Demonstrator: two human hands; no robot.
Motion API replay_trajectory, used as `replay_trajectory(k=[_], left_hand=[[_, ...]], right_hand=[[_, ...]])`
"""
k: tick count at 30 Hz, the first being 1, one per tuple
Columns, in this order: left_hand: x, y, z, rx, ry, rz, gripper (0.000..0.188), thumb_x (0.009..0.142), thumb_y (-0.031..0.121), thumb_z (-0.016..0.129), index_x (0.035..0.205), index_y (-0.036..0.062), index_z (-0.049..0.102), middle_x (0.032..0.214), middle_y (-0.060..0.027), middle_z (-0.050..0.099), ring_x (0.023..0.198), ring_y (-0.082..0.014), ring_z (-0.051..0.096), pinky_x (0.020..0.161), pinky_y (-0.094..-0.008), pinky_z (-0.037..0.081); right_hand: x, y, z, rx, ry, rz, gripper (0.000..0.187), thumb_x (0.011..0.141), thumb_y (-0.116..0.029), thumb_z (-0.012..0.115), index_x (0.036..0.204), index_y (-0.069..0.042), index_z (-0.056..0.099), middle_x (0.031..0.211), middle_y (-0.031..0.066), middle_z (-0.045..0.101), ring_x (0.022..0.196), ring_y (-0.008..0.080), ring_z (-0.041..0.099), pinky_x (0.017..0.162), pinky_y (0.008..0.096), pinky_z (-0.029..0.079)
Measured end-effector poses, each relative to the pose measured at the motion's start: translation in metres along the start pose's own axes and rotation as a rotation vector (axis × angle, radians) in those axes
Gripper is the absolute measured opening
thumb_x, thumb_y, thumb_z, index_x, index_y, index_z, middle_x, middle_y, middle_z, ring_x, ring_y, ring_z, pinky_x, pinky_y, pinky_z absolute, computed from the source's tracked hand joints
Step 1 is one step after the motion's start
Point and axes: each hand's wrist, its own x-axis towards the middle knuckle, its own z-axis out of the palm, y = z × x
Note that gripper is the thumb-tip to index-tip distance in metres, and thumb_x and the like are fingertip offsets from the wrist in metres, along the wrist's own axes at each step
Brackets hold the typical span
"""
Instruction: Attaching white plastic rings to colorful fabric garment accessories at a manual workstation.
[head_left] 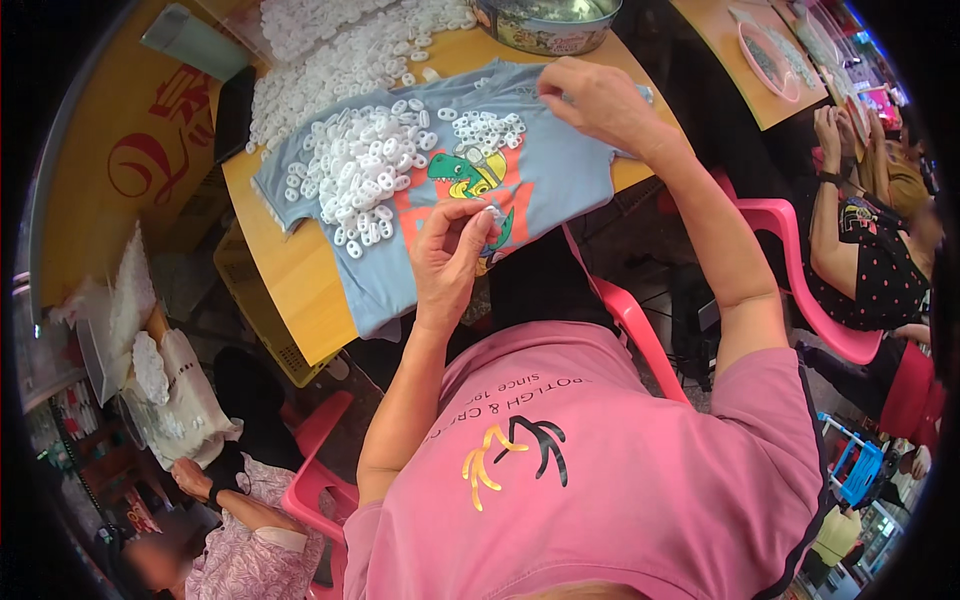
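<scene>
My left hand point(447, 262) is closed in a pinch over the front of a light blue T-shirt point(375, 285). A small pale piece shows at its fingertips, too small to name. Farther right, my right hand point(612, 112) bends over the shirt's upper right part, thumb and fingers drawn together; whatever may be between them is hidden. The shirt lies spread on a wooden table point(295, 305), its print point(470, 175) showing a green dinosaur. On it rests a heap of white oval plastic pieces with two holes point(362, 165). A smaller group of white pieces point(488, 130) sits beside the heap.
A larger pile of white pieces point(325, 70) covers the table's far left. A round printed tin point(548, 25) stands at the far edge. A pink chair point(640, 330) is by my right side. Other people point(865, 240) sit at right and lower left.
</scene>
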Motion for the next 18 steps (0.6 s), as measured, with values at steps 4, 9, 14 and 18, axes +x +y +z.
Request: replay_trajectory(k=[4,9,14,18], left_hand=[[-0.001,0.001,-0.002,0.001,-0.003,-0.009,0.012,0.094,0.003,0.062,0.105,-0.0003,0.061,0.092,-0.0026,0.063,0.08,-0.0084,0.062,0.073,-0.0223,0.05],[0.0,0.0,-0.001,0.006,-0.01,0.001,0.012,0.094,0.004,0.061,0.105,0.0001,0.061,0.09,-0.0022,0.064,0.079,-0.0082,0.062,0.072,-0.0218,0.05],[-0.001,0.005,0.002,0.035,0.007,-0.009,0.013,0.094,0.008,0.062,0.105,0.0004,0.062,0.088,-0.0038,0.065,0.079,-0.0089,0.061,0.073,-0.0226,0.049],[-0.001,-0.001,-0.002,-0.001,-0.008,0.007,0.013,0.094,0.007,0.062,0.105,0.0002,0.061,0.089,-0.0038,0.064,0.08,-0.009,0.061,0.075,-0.0225,0.049]], right_hand=[[-0.011,0.001,-0.012,0.007,0.012,0.092,0.01,0.085,-0.014,0.062,0.09,-0.005,0.063,0.088,0.0102,0.064,0.084,0.0308,0.063,0.074,0.0393,0.049],[-0.017,0.0,-0.002,0.035,-0.05,0.091,0.011,0.086,-0.016,0.063,0.09,-0.006,0.064,0.089,0.0095,0.064,0.085,0.0305,0.063,0.074,0.0392,0.049],[-0.012,-0.002,0.012,-0.011,-0.043,0.114,0.015,0.088,-0.022,0.062,0.091,-0.007,0.064,0.091,0.009,0.064,0.088,0.0308,0.062,0.076,0.0412,0.049],[-0.013,-0.007,0.008,-0.041,-0.098,0.141,0.017,0.088,-0.024,0.061,0.092,-0.007,0.064,0.092,0.0089,0.064,0.089,0.0314,0.062,0.077,0.0422,0.049]])
